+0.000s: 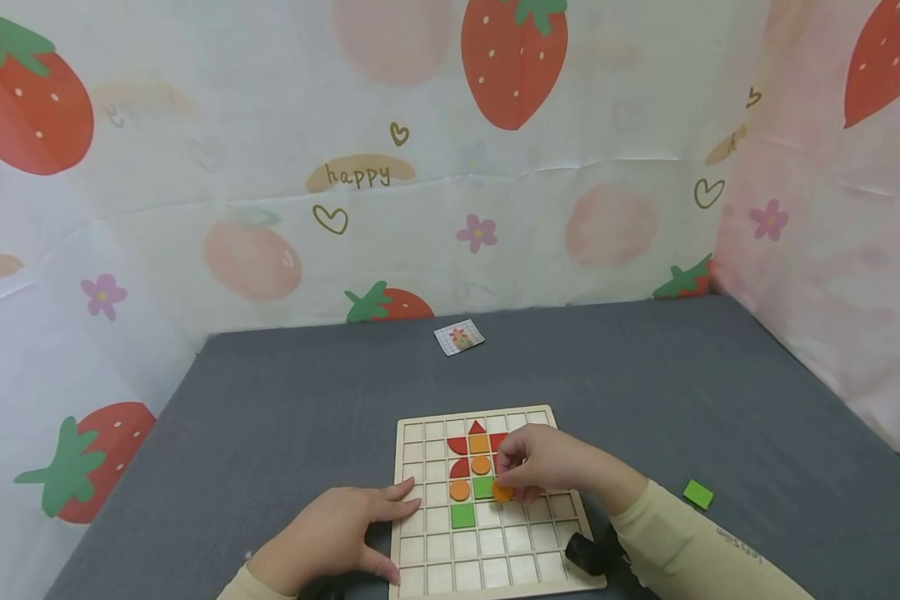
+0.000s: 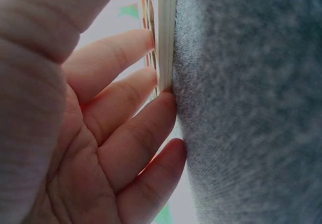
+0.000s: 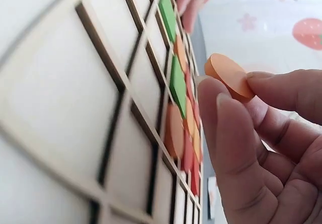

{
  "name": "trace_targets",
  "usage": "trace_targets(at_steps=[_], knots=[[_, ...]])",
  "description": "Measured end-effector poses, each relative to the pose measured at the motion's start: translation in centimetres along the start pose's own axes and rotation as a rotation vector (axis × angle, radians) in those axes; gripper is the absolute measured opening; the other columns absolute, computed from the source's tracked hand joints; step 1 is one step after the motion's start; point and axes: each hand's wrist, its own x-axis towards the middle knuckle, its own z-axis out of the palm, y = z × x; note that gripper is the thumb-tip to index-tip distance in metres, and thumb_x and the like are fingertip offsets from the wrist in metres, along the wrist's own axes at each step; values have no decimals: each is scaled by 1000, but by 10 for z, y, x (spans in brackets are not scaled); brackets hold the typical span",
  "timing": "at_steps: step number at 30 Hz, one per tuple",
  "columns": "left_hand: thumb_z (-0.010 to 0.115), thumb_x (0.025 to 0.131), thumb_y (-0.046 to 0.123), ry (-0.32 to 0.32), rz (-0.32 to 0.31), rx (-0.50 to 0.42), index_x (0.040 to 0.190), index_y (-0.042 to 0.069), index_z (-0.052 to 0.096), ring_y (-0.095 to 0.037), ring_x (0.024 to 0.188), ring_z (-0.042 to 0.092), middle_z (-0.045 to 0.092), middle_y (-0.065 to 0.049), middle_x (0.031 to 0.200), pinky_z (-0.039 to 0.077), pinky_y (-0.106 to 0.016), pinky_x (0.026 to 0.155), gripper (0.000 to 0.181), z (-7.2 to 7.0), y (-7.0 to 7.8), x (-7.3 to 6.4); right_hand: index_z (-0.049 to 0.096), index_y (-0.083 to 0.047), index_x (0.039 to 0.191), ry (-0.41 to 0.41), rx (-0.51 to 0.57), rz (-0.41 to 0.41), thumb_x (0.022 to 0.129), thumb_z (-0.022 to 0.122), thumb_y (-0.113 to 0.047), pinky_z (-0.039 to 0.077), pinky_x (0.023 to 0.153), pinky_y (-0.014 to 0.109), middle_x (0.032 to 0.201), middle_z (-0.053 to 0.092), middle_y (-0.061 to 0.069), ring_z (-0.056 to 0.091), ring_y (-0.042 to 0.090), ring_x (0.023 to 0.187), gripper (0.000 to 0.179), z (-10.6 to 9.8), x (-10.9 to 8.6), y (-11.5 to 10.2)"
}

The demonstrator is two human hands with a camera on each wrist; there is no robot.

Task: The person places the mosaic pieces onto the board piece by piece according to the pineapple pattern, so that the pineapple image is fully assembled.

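Observation:
A wooden grid board lies on the grey cloth. On it are red pieces, an orange square, orange discs and green squares. My left hand rests along the board's left edge, fingers fairly straight and fingertips touching the rim. Over the board's right half, my right hand pinches an orange disc between thumb and fingers, clear of the surface. Below it, another orange disc sits in a cell beside a green square. The hand hides some pieces in the head view.
A loose green square lies on the cloth, right of the right forearm. Behind the board is a small picture card. A black device at the right wrist overlaps the board's lower right corner. A strawberry-print curtain borders the table.

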Motion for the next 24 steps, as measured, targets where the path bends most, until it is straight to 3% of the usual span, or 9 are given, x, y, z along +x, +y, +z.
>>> trace_targets(at_steps=[8, 24], knots=[[63, 61, 68, -1, -7, -1, 132, 26, 51, -12, 118, 50, 44, 4, 139, 43, -33, 90, 83, -1, 2, 0, 63, -4, 69, -14, 4, -14, 81, 67, -9, 51, 50, 32, 64, 62, 6, 58, 16, 51, 14, 15, 7, 3], [61, 61, 70, -2, -7, 1, 132, 27, 51, -11, 118, 50, 44, 4, 139, 43, -33, 90, 84, -1, 1, 0, 65, -5, 69, -26, -51, 2, 80, 68, -4, 51, 50, 31, 62, 63, 4, 58, 14, 50, 11, 20, 9, 1]])
